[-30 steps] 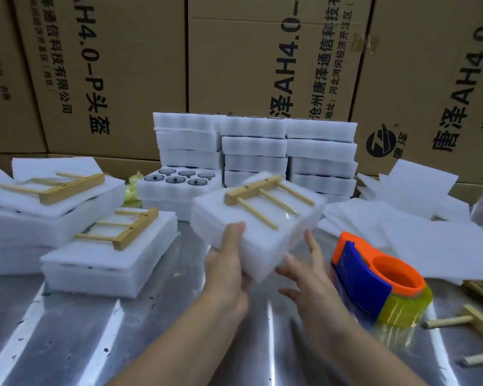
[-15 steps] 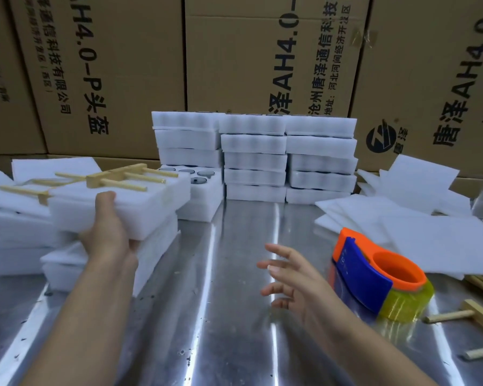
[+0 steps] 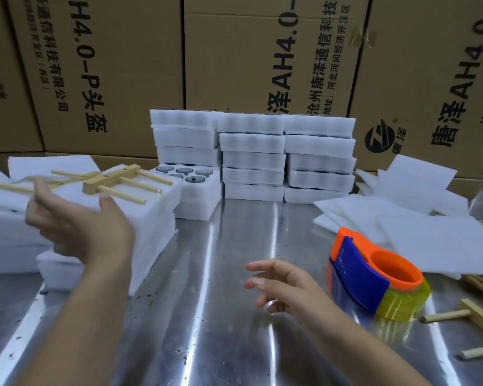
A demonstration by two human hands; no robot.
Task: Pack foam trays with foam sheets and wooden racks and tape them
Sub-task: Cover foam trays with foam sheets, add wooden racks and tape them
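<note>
A packed white foam tray (image 3: 154, 215) with a wooden rack (image 3: 115, 181) on top lies on another packed tray at the left. My left hand (image 3: 78, 227) hovers just in front of it, fingers spread, holding nothing. My right hand (image 3: 285, 285) floats over the metal table (image 3: 207, 316), fingers loosely extended and empty. An orange and blue tape dispenser (image 3: 374, 274) with yellowish tape stands to its right. An uncovered foam tray (image 3: 198, 196) showing round dark parts sits behind the stack. Loose foam sheets (image 3: 418, 227) lie at the right.
Three stacks of white foam trays (image 3: 285, 157) stand at the back against cardboard boxes (image 3: 262, 57). More packed trays with racks lie at the far left (image 3: 9, 207). Loose wooden racks (image 3: 477, 316) lie near the right edge.
My left hand carried the packed tray to the left, set it on the other tray and let go. My right hand stayed low over the table, empty.
</note>
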